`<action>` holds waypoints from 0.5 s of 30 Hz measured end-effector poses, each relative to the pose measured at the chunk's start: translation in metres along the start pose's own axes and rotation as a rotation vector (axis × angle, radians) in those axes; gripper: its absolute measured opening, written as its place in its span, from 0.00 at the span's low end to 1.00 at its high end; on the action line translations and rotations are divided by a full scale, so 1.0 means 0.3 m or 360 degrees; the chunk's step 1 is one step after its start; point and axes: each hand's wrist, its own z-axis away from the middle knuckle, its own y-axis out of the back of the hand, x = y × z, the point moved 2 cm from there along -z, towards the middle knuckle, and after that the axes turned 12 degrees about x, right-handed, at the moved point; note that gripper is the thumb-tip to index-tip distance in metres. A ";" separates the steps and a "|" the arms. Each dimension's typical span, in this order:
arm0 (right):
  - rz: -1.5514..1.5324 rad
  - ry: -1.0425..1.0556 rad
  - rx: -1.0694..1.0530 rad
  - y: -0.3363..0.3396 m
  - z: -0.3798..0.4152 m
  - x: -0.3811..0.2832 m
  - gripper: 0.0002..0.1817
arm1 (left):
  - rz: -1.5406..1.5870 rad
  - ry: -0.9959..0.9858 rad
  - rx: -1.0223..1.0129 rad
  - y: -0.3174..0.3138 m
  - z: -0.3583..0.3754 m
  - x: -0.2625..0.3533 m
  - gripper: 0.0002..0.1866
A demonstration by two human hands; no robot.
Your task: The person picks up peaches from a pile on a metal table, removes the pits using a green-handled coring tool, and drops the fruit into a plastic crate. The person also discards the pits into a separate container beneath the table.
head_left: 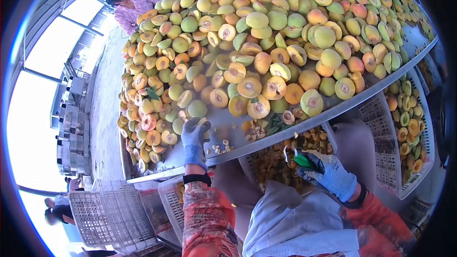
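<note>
My left hand [194, 138], in a blue-grey glove, is at the near edge of a heap of halved apricots [257, 85] on the metal table. Its fingers are apart and touch the nearest fruit; I make out nothing gripped in them. Several loose pits [223, 147] lie beside it on the metal. My right hand [331, 173], gloved too, is closed around the green handle of a small pitting tool [303, 160] with a curved metal end. It hangs over a crate of pits and fruit scraps [281, 162] below the table edge, between my knees.
A raised metal rim [285, 131] edges the table [221, 119]. To the right stands a white crate [397, 181] of halved fruit. Stacked plastic crates [112, 214] are at the lower left. A person [135, 4] in a pink patterned top is across the heap; others are farther left.
</note>
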 end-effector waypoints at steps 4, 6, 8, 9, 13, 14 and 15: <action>-0.0083 0.0148 0.0057 -0.032 0.039 -0.082 0.21 | -0.0117 -0.0851 -0.0299 0.058 0.331 0.192 0.25; -0.0004 0.0212 -0.0006 -0.053 0.062 -0.132 0.20 | 0.0844 -0.0074 -0.0350 0.040 0.421 0.145 0.26; 0.0049 0.0265 -0.0064 -0.083 0.088 -0.159 0.19 | 0.1784 0.0750 -0.0398 0.019 0.500 0.102 0.26; 0.0075 0.0267 -0.0077 -0.086 0.102 -0.183 0.19 | 0.1816 0.0787 -0.0489 0.011 0.535 0.085 0.26; 0.0170 0.0378 -0.0134 -0.097 0.138 -0.250 0.18 | 0.1881 0.0834 -0.0657 -0.008 0.647 0.058 0.22; 0.0150 0.0409 -0.0102 -0.104 0.149 -0.251 0.18 | 0.1910 0.0804 -0.0558 -0.004 0.675 0.077 0.22; 0.0127 0.0442 -0.0068 -0.105 0.157 -0.256 0.18 | 0.1936 0.0771 -0.0459 -0.001 0.690 0.089 0.22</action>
